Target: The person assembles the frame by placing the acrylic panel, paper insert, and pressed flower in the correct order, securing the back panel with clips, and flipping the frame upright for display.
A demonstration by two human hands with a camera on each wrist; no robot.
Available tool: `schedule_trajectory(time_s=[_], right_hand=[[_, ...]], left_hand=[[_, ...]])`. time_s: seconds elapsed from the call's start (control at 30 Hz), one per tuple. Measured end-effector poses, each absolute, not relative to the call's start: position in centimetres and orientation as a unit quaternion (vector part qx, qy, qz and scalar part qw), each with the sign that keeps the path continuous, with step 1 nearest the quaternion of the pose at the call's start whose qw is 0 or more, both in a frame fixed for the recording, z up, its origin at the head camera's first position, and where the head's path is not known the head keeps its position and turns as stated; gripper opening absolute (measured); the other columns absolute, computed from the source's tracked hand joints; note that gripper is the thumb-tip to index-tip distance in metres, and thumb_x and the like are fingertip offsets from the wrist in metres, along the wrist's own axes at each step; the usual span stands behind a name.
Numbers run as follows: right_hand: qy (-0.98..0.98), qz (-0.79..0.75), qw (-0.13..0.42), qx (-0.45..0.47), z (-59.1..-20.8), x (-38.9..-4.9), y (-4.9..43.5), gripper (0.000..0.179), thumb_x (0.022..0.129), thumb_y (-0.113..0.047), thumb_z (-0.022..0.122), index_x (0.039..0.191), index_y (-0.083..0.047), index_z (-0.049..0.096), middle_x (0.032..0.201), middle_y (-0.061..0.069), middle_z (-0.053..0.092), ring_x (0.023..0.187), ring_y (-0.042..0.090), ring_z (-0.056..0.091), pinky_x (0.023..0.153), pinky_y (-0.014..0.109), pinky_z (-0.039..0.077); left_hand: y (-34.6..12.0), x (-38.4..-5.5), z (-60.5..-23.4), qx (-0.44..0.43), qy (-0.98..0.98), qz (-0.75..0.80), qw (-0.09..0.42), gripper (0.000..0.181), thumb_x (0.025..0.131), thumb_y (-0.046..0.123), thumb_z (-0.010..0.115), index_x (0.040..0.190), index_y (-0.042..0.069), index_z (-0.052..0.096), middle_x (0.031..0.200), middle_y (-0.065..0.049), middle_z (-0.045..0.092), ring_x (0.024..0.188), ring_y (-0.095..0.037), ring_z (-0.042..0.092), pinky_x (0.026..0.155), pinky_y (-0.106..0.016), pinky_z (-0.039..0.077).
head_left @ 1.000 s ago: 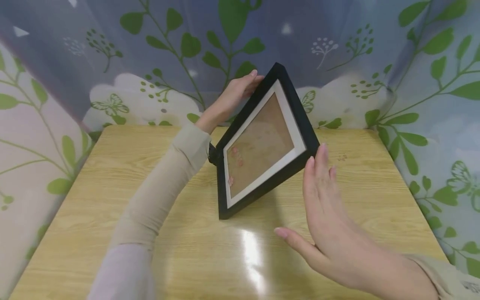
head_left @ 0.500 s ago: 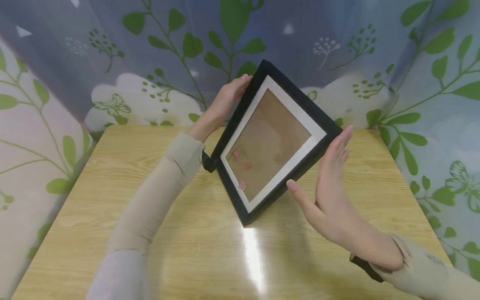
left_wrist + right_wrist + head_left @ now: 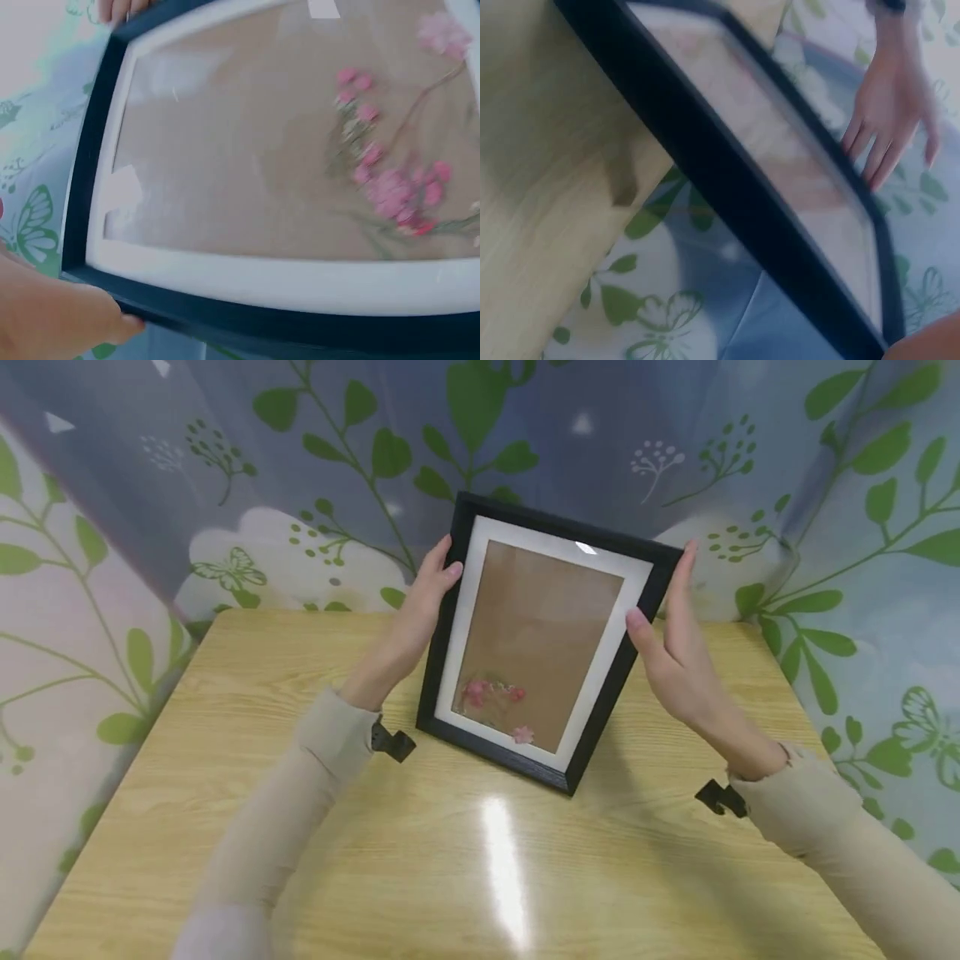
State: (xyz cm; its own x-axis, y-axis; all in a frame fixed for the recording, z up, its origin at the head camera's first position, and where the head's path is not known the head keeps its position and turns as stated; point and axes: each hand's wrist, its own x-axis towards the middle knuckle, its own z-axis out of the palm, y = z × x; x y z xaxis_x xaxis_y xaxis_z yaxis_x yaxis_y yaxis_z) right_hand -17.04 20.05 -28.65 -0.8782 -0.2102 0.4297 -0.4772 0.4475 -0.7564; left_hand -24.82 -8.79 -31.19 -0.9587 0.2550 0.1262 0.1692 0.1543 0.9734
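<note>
A picture frame [image 3: 551, 643] with a black border, a white mat and a brown backing stands tilted above the table. Pink dried flowers [image 3: 394, 191] lie in its lower part under the clear front. My left hand [image 3: 416, 610] holds the frame's left edge, its thumb at the border and its other fingers partly hidden. On the opposite edge, my right hand [image 3: 678, 668] grips near the upper right corner, thumb over the front and fingers along the side. The right wrist view also catches the left hand [image 3: 892, 112] at the frame's far edge.
A light wood-grain table [image 3: 360, 860] lies beneath, with a bright reflection on it. Curtains [image 3: 570, 452] printed with leaves and butterflies hang behind and on both sides. Black clips [image 3: 392, 742] sit at both cuffs.
The frame has turned from a slanted, edge-on stance to face me more squarely. My right hand has moved up along its edge and taken hold; my left hand has shifted down and left.
</note>
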Motion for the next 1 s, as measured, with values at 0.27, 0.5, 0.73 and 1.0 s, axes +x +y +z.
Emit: schedule_trajectory(time_s=[0.27, 0.5, 0.73, 1.0], right_hand=[[-0.824, 0.501, 0.122, 0.233, -28.7, -20.3, 19.7, 0.078, 0.106, -0.028, 0.039, 0.155, -0.009, -0.019, 0.162, -0.003, -0.023, 0.146, 0.003, -0.016, 0.116, 0.024, -0.006], [-0.789, 0.542, 0.124, 0.261, -28.8, -22.1, 18.9, 0.091, 0.102, -0.053, 0.041, 0.155, -0.009, -0.017, 0.163, -0.003, -0.021, 0.146, 0.003, -0.015, 0.115, 0.022, -0.007], [-0.774, 0.554, 0.142, 0.271, -29.3, -24.2, 19.0, 0.106, 0.094, -0.068, 0.045, 0.156, -0.005, -0.015, 0.164, -0.001, -0.018, 0.147, 0.002, -0.013, 0.115, 0.021, -0.005], [-0.758, 0.568, 0.164, 0.275, -29.7, -25.6, 19.0, 0.109, 0.092, -0.07, 0.047, 0.156, -0.004, -0.011, 0.165, 0.002, -0.014, 0.148, 0.003, -0.011, 0.116, 0.022, -0.003]], left_hand=[[-9.4, -23.1, -32.6, 0.147, 0.744, 0.651, -0.021, 0.073, 0.1, 0.038, 0.04, 0.161, 0.018, 0.004, 0.166, 0.004, 0.0, 0.149, -0.011, -0.002, 0.12, -0.043, 0.004], [-9.6, -22.5, -32.6, 0.143, 0.733, 0.664, -0.03, 0.076, 0.099, 0.038, 0.042, 0.161, 0.019, 0.001, 0.166, 0.006, -0.002, 0.149, -0.008, -0.004, 0.12, -0.043, 0.003], [-9.5, -22.9, -32.8, 0.149, 0.727, 0.67, -0.034, 0.077, 0.099, 0.038, 0.042, 0.16, 0.021, -0.002, 0.166, 0.009, -0.005, 0.148, -0.006, -0.008, 0.12, -0.044, 0.0], [-9.2, -23.6, -33.0, 0.147, 0.737, 0.658, -0.042, 0.078, 0.099, 0.039, 0.043, 0.16, 0.024, -0.003, 0.165, 0.012, -0.007, 0.147, -0.003, -0.009, 0.12, -0.041, -0.001]])
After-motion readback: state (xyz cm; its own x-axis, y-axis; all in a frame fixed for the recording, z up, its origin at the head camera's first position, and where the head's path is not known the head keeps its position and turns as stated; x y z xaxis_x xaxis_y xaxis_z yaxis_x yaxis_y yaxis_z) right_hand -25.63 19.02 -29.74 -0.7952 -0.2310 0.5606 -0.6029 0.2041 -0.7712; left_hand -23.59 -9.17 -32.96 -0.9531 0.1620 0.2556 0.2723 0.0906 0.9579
